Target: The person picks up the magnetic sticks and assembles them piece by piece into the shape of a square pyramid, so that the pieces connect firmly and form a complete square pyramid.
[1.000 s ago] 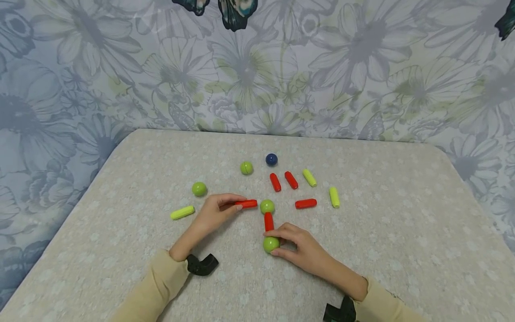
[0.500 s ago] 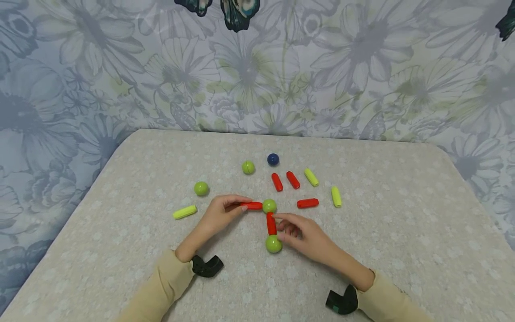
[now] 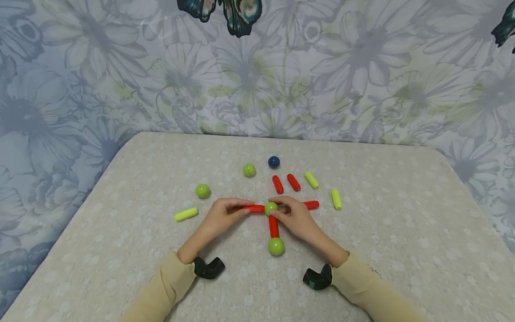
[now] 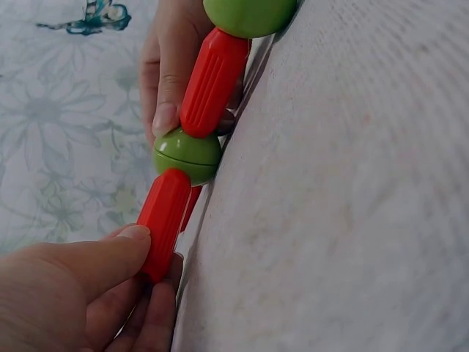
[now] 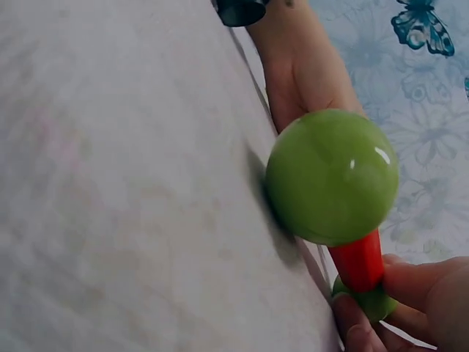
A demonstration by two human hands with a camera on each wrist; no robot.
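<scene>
My left hand (image 3: 221, 218) pinches a red rod (image 3: 255, 209) between thumb and fingers; in the left wrist view the rod's far end meets a green ball (image 4: 187, 155). Thumb and fingers of my right hand (image 3: 297, 218) grip that same ball from the right. A second red rod (image 3: 274, 227) runs from it toward the person and ends in a nearer green ball (image 3: 276, 246), which looms large in the right wrist view. Behind the right hand's fingers, another red rod (image 3: 312, 205) lies partly hidden.
Farther back lie two red rods (image 3: 278, 184), two yellow-green rods (image 3: 311, 180), a blue ball (image 3: 274, 162) and a green ball (image 3: 249, 170). Left of the hands are another green ball (image 3: 203, 191) and a yellow-green rod (image 3: 187, 214). A patterned cloth covers the table (image 3: 120, 250).
The left hand's red rod has come right to meet the middle green ball. My right hand has left the nearer ball, moved up along the joining rod and now grips the middle ball.
</scene>
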